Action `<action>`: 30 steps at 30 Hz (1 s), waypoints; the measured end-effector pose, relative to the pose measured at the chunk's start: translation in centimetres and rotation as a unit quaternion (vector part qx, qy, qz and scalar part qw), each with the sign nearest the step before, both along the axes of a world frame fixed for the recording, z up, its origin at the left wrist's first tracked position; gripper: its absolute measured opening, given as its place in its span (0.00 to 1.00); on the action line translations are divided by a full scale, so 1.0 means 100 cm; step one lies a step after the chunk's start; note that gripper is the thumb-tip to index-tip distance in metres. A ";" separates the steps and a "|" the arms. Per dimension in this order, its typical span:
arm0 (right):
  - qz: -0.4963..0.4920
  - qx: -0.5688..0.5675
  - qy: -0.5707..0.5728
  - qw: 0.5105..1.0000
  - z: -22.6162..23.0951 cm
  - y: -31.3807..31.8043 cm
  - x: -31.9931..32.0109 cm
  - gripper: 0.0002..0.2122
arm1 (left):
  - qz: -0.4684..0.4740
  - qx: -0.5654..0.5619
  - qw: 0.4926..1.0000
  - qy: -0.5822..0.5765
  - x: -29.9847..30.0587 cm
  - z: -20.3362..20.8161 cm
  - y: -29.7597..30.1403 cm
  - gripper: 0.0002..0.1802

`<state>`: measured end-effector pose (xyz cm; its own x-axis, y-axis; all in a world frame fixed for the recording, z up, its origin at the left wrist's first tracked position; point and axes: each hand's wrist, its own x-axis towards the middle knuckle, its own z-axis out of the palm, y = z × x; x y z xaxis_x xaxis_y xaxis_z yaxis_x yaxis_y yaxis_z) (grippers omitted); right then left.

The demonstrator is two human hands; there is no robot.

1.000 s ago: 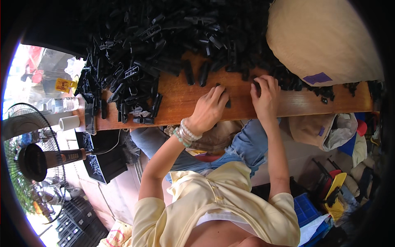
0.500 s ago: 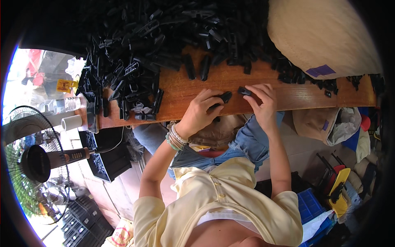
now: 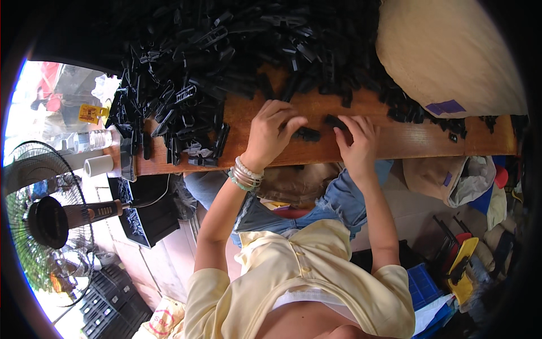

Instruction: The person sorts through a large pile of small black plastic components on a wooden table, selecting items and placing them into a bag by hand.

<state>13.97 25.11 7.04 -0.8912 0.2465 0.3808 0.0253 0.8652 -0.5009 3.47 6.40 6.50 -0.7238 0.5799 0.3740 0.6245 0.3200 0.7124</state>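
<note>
Over the wooden table, my left hand (image 3: 272,134) has its thumb apart from its curved fingers and holds nothing I can see. Just beside its thumb, near the table's front edge, is a small black plastic part (image 3: 308,134). My right hand (image 3: 360,140) pinches another black plastic part (image 3: 334,121) between thumb and fingers; the fingers hide some of it. Beyond my left fingertips, dark plastic pieces (image 3: 264,86) lie at the near side of a large heap of black plastic parts (image 3: 186,73).
A big pale sack (image 3: 451,56) stands at the table's far right. Left of the table are a fan (image 3: 51,220), a white roll (image 3: 99,165) and a clear bottle (image 3: 93,141). Below it hangs an open black tray (image 3: 152,220). An open bag (image 3: 435,178) sits at right.
My left hand has let go of its black part and moved up and away, toward the heap. My right hand keeps its part, slightly lower and turned.
</note>
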 end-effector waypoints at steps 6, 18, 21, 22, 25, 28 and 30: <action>0.108 -0.285 -0.050 0.951 0.008 -0.001 -0.003 0.11 | 0.011 -0.035 0.999 0.028 0.012 -0.004 -0.016 0.13; 0.137 -0.179 -0.005 0.974 -0.002 -0.002 -0.006 0.12 | -0.030 -0.002 0.999 0.014 0.004 -0.007 -0.014 0.13; 0.149 -0.174 -0.005 0.973 -0.006 -0.008 -0.014 0.10 | -0.028 -0.013 0.999 0.024 0.006 -0.009 -0.012 0.14; 0.149 -0.174 -0.004 0.973 -0.005 -0.007 -0.013 0.10 | -0.029 -0.013 0.999 0.025 0.005 -0.007 -0.013 0.14; 0.197 -0.134 -0.018 0.971 -0.004 0.005 -0.011 0.09 | -0.102 -0.028 0.994 0.037 0.001 0.006 -0.016 0.16; 0.090 -0.112 0.033 0.989 -0.004 0.019 -0.022 0.10 | -0.076 -0.024 0.996 0.039 -0.004 0.017 -0.009 0.19; 0.005 -0.025 0.080 0.996 0.000 0.023 -0.038 0.11 | 0.128 -0.135 0.961 0.203 -0.016 0.014 0.011 0.24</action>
<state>10.17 27.38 7.03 -0.8222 0.2604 0.5062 -0.0666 0.8391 -0.5399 1.83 7.47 7.90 -0.6813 0.5185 0.5167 0.7104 0.6386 0.2960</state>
